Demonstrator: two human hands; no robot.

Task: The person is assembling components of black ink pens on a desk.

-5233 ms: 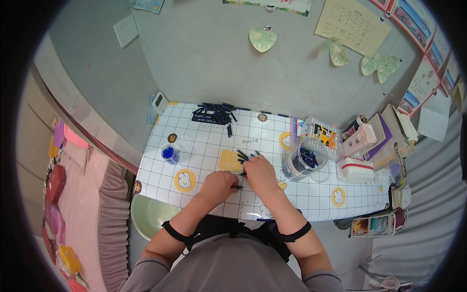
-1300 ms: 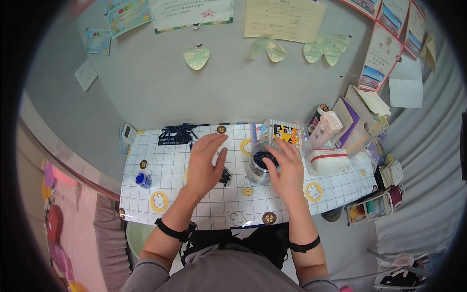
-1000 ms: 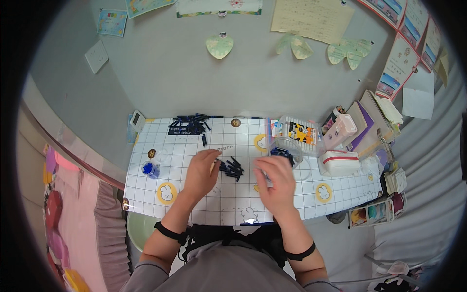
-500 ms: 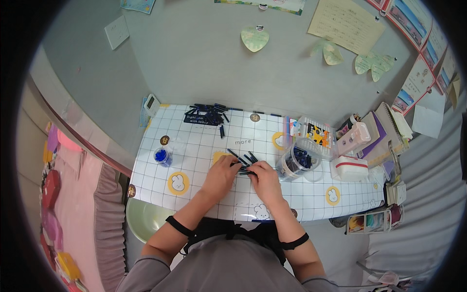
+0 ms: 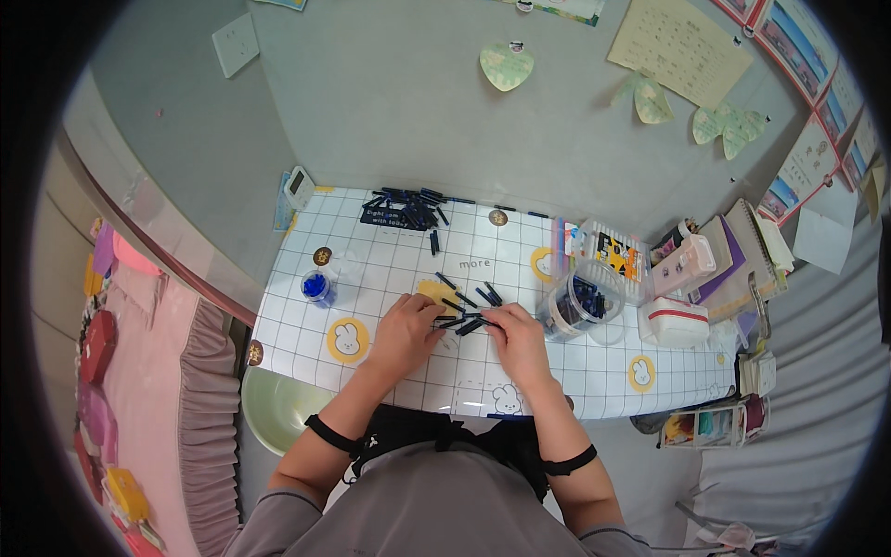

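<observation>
Loose dark blue tubes, like ink cartridges (image 5: pixel 492 295), lie scattered on the table between my two hands. My left hand (image 5: pixel 405 330) has its fingertips closed at the end of one cartridge on the left side of the group. Opposite it, my right hand (image 5: pixel 520 343) pinches at the end of another, with more cartridges beside its fingers. The fingers partly hide what they touch. A clear tub (image 5: pixel 555 320) full of similar cartridges stands just right of my right hand. Farther back, a larger heap of cartridges (image 5: pixel 418 206) lies by the wall.
A small jar of blue pieces (image 5: pixel 318 290) stands at the left. Pen boxes (image 5: pixel 613 255), a pink case (image 5: pixel 685 265), a white pouch (image 5: pixel 676 323) and notebooks (image 5: pixel 738 251) crowd the right side. A green basin (image 5: pixel 274 408) sits below the table's left edge.
My hands have moved apart, and the cartridges between them lie more spread out. The whole view has shifted slightly; the heap, jar and tub stay in place on the table.
</observation>
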